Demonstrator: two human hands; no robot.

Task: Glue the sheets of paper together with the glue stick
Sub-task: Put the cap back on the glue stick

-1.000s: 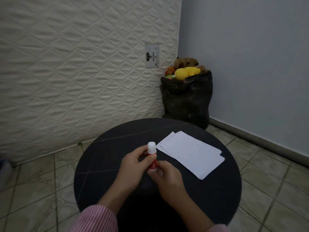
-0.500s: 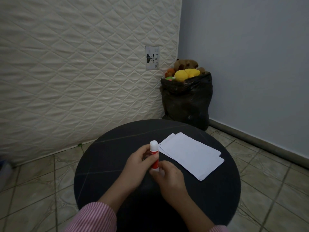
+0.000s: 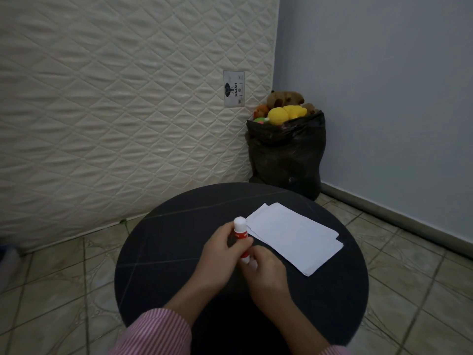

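We held the glue stick (image 3: 241, 234) upright over the round dark worktop (image 3: 163, 254), left hand (image 3: 222, 254) wrapped around its middle and right hand (image 3: 266, 270) pinching its base, with the sheets of paper (image 3: 294, 235) lying just beside our hands, to their right.

Hands hide the glue stick (image 3: 242, 237) middle.

We see a red-and-white glue stick (image 3: 241, 239) w/ white cap, white paper sheets (image 3: 294, 235) on a black round table (image 3: 163, 242). Sleeve (image 3: 156, 334) is pink/white striped; mattress (image 3: 115, 111) cream w/ diamond quilting, wall (image 3: 384, 85) pale blue, bag (image 3: 286, 155) black.
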